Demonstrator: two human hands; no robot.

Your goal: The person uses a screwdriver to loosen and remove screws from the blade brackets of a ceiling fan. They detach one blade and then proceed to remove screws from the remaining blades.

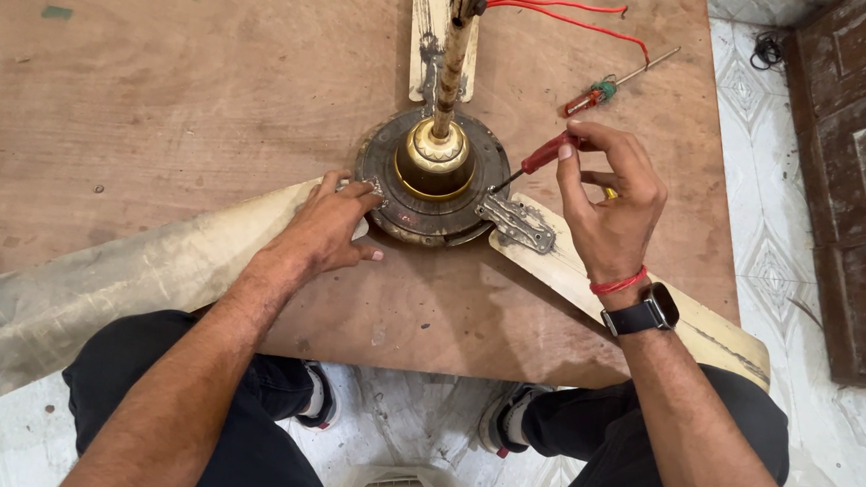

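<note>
While the left hand (332,225) lies flat, fingers spread, on the blade root beside the fan motor (433,178), the right hand (611,199) pinches a red screwdriver (544,156) whose tip seems to meet the blade bracket (517,222); it could slip there. Beyond the motor, loose red wires (557,12) could snag.

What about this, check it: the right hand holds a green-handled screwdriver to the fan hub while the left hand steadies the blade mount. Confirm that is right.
Not quite. The head view shows the right hand holding a red-handled screwdriver to the fan hub; the left hand does steady the blade mount.
</note>
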